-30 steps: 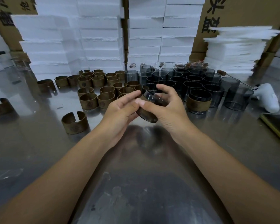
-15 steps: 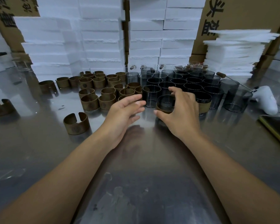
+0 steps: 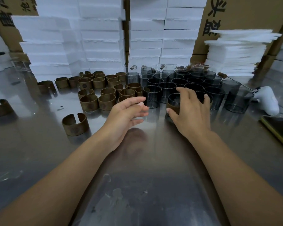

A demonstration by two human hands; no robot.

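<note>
Placement looks like the step in hand: the sleeved glass [image 3: 173, 102], smoky grey with a brown band round its lower half, stands upright on the bench [image 3: 153, 160] at the front edge of the cluster of bare glasses [image 3: 180, 82]. The right hand [image 3: 191, 115] is spread over it. Its thumb touches the band low on the near side, and the fingers [image 3: 180, 92] arch above the rim, loose and not clamped. The left hand [image 3: 127, 113] hovers just beside it, palm turned inward, fingers relaxed and holding nothing.

To finish this cleanly, the glass should sit flat on its base before the thumb comes away, and the right hand should lift straight up. A sideways sweep could knock the bare glasses just behind it, which are packed rim to rim. It is worth checking that the band sits level and has not ridden up. From here its far side is hidden by the hand.

The left hand is well placed for the next piece. The brown sleeves [image 3: 104, 88] stand in rows close to its left, and one split sleeve [image 3: 75, 123] lies apart nearer the person. Behind everything rise stacked white foam boxes [image 3: 95, 38], with foam sheets [image 3: 238, 51] piled at the right and a white handheld device [image 3: 266, 100] lying beside the outermost glasses.
</note>
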